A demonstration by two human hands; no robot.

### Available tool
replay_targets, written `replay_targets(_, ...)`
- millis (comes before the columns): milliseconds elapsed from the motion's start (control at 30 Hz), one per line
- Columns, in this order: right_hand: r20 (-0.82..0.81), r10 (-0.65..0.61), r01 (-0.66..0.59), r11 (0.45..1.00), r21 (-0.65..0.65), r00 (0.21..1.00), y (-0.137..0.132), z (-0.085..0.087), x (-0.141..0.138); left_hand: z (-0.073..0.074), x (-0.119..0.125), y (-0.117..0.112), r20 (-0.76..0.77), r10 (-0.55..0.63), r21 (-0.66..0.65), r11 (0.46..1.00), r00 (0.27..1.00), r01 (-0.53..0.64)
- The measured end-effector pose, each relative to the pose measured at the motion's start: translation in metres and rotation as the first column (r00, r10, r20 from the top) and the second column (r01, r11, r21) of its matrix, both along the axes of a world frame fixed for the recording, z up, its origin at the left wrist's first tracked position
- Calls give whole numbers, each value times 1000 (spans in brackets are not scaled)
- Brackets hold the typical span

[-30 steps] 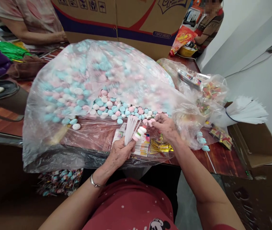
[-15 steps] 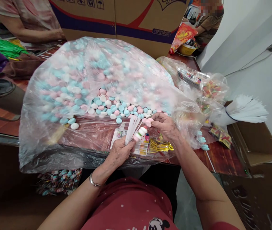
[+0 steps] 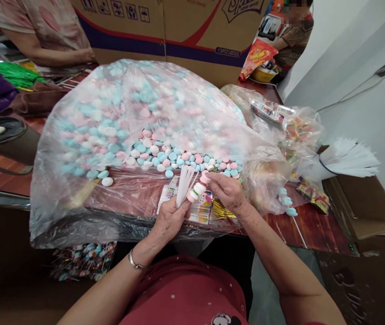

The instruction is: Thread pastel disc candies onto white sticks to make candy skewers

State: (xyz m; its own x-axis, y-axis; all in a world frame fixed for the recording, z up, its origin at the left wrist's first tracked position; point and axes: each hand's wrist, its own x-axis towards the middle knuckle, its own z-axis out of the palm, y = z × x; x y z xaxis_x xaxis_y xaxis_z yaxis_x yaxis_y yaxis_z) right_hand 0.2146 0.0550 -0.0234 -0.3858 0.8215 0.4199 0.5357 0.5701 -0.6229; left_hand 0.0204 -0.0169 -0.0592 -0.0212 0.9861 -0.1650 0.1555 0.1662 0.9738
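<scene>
A clear plastic bag (image 3: 77,223), heaped with pink, blue and white candy discs (image 3: 161,156), lies on the table (image 3: 317,228) before a printed cardboard carton (image 3: 185,27). The left hand (image 3: 170,219) is curled tight; the right hand (image 3: 228,192) pinches with its fingertips. Flat white sticks (image 3: 185,183) fan up from the left grip; beside them, in that same grip, a candy skewer (image 3: 196,191) leans toward the right hand, whose fingertips pinch its topmost pink disc (image 3: 204,177).

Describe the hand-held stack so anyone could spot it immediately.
From the large plastic bag, drop to the left hand at its near edge. The stack slants up from there, beside the white sticks; unlike them, it is banded pink, white and green.
</scene>
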Motion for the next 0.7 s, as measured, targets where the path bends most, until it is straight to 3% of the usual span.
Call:
replay_targets(233, 37, -4, 0, 994, 109, 999, -5, -14, -9, -3, 0, 0, 21, 13, 36, 999, 1000, -14)
replay_targets(433, 40, 51, -51, 999, -3, 998, -6, -11, -17, -2, 1, 1, 128, 60, -3, 998, 990, -60)
replay_targets(567, -86, 50, -57, 995, -88, 995, -13, -6, -26, 7, 2, 2, 269, 49, -89, 996, 962, -25)
replay_targets(700, -249, -27, -32, 972, -231, 968, -18, -8, -31, 18, 2, -1, 262, -3, -96, 995, 965, 29)
